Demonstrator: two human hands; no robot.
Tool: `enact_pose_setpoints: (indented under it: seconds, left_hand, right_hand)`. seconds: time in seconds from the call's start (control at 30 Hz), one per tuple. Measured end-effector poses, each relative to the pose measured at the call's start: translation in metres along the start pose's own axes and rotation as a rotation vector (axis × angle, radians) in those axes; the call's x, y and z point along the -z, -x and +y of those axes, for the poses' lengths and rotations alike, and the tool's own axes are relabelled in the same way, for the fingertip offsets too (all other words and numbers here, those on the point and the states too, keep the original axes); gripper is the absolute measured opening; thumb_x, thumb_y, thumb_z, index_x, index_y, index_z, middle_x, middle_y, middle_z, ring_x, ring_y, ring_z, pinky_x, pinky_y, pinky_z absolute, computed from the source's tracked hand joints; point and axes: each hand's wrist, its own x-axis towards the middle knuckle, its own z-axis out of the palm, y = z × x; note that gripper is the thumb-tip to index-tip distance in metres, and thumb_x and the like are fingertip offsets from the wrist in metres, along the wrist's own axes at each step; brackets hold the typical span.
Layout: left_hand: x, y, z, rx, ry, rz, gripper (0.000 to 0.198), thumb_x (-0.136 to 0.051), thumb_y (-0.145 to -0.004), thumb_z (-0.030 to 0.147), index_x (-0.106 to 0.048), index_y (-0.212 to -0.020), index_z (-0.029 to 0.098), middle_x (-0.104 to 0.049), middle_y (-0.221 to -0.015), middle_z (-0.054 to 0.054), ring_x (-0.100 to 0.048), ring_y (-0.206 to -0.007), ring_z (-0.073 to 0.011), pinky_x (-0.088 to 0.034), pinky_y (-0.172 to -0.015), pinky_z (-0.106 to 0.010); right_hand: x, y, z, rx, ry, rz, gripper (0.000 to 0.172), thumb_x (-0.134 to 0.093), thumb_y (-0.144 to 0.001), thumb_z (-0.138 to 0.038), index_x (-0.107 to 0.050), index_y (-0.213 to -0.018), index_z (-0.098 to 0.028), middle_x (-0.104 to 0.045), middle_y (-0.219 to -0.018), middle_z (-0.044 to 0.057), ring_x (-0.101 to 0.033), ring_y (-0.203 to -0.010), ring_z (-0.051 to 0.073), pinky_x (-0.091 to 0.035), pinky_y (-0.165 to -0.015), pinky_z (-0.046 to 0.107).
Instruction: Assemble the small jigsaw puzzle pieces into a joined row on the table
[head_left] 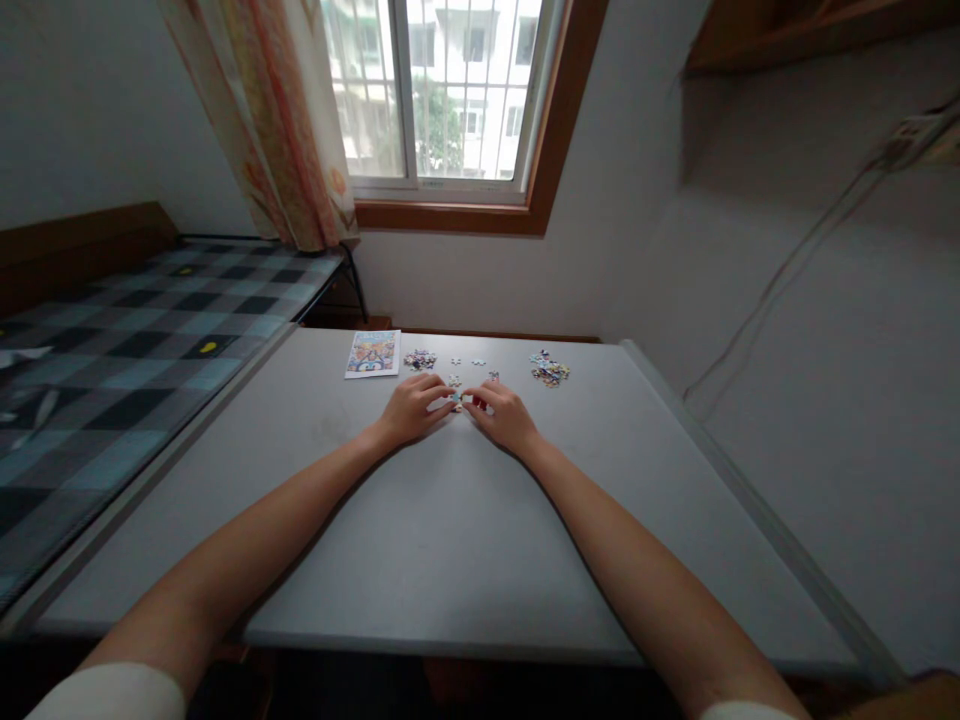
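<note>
Pale-blue and tan, small interlocking jigsaw pieces sit between the left hand and right hand at the smooth grey-white counter, fingers of both pinched narrowly on them.

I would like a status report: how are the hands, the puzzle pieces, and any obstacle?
Left hand and right hand close together at puzzle pieces, grip unclear. Left pile and right pile farther off. Nothing seen blocking either hand.
</note>
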Motion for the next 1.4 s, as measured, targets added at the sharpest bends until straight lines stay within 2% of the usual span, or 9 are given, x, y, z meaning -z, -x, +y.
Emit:
enact_pose_setpoints:
  seconds: [0.43,0.63,0.73,0.87,1.0,1.07,1.17,1.4]
  left_hand:
    - [-0.001,0.001,-0.002,-0.009,0.005,0.0,0.019,-0.057,-0.093,0.032,-0.069,-0.096,0.018,-0.065,-0.082,-0.005,-0.058,-0.075,-0.0149,-0.047,-0.069,-0.028]
    - [-0.001,0.001,-0.002,-0.028,0.029,0.004,0.019,-0.054,-0.094,0.029,-0.069,-0.101,0.019,-0.065,-0.083,-0.005,-0.059,-0.074,-0.014,-0.048,-0.069,-0.027]
    - [-0.001,0.002,-0.003,-0.027,0.048,0.012,0.021,-0.054,-0.094,0.028,-0.066,-0.11,0.02,-0.065,-0.085,-0.005,-0.059,-0.075,-0.0137,-0.049,-0.07,-0.027]
    - [-0.001,0.003,-0.002,0.046,0.093,0.035,0.03,-0.055,-0.094,0.027,-0.059,-0.123,0.019,-0.065,-0.088,-0.005,-0.059,-0.075,-0.0132,-0.05,-0.073,-0.027]
    - [-0.001,0.001,-0.001,0.039,0.11,0.018,0.019,-0.052,-0.094,0.027,-0.068,-0.1,0.018,-0.066,-0.083,-0.004,-0.059,-0.069,-0.0116,-0.049,-0.069,-0.026]
    - [-0.001,0.0,0.0,0.028,0.102,0.002,0.021,-0.051,-0.094,0.026,-0.069,-0.09,0.017,-0.066,-0.081,-0.005,-0.058,-0.065,-0.0106,-0.048,-0.066,-0.025]
    - [-0.001,0.0,0.001,0.039,0.088,0.003,0.021,-0.05,-0.095,0.026,-0.069,-0.089,0.017,-0.066,-0.08,-0.005,-0.056,-0.061,-0.0098,-0.046,-0.063,-0.024]
    - [0.001,0.001,0.001,0.034,0.083,-0.002,0.02,-0.05,-0.095,0.023,-0.068,-0.093,0.016,-0.065,-0.08,-0.005,-0.054,-0.06,-0.0095,-0.044,-0.061,-0.023]
  right_hand:
    - [0.003,-0.001,-0.004,-0.009,-0.026,0.005,0.015,-0.055,-0.091,-0.027,-0.068,-0.093,-0.02,-0.061,-0.077,0.004,-0.056,-0.075,0.017,-0.045,-0.077,0.031]
    - [0.002,-0.002,-0.007,-0.053,-0.135,0.034,0.013,-0.058,-0.088,-0.028,-0.065,-0.082,-0.02,-0.061,-0.075,0.002,-0.055,-0.071,0.015,-0.046,-0.071,0.03]
    - [-0.001,-0.003,-0.005,-0.134,-0.256,0.092,0.019,-0.058,-0.087,-0.034,-0.063,-0.077,-0.02,-0.062,-0.072,0.002,-0.056,-0.067,0.014,-0.047,-0.065,0.028]
    - [0.002,-0.006,0.009,-0.342,-0.385,0.28,0.029,-0.062,-0.081,-0.047,-0.063,-0.074,-0.019,-0.065,-0.076,0.004,-0.058,-0.064,0.015,-0.049,-0.06,0.029]
    - [0.008,-0.007,0.027,-0.535,-0.465,0.45,0.039,-0.066,-0.072,-0.056,-0.063,-0.074,-0.017,-0.067,-0.071,0.005,-0.062,-0.065,0.017,-0.053,-0.06,0.031]
    - [0.009,-0.007,0.032,-0.589,-0.518,0.49,0.041,-0.068,-0.068,-0.058,-0.062,-0.071,-0.017,-0.066,-0.067,0.004,-0.062,-0.063,0.017,-0.053,-0.056,0.031]
    - [0.008,-0.008,0.035,-0.601,-0.53,0.503,0.039,-0.069,-0.066,-0.056,-0.061,-0.07,-0.018,-0.066,-0.065,0.004,-0.062,-0.062,0.017,-0.052,-0.056,0.031]
    - [0.008,-0.007,0.037,-0.558,-0.444,0.479,0.032,-0.068,-0.068,-0.048,-0.065,-0.074,-0.017,-0.068,-0.072,0.006,-0.063,-0.068,0.018,-0.053,-0.067,0.034]
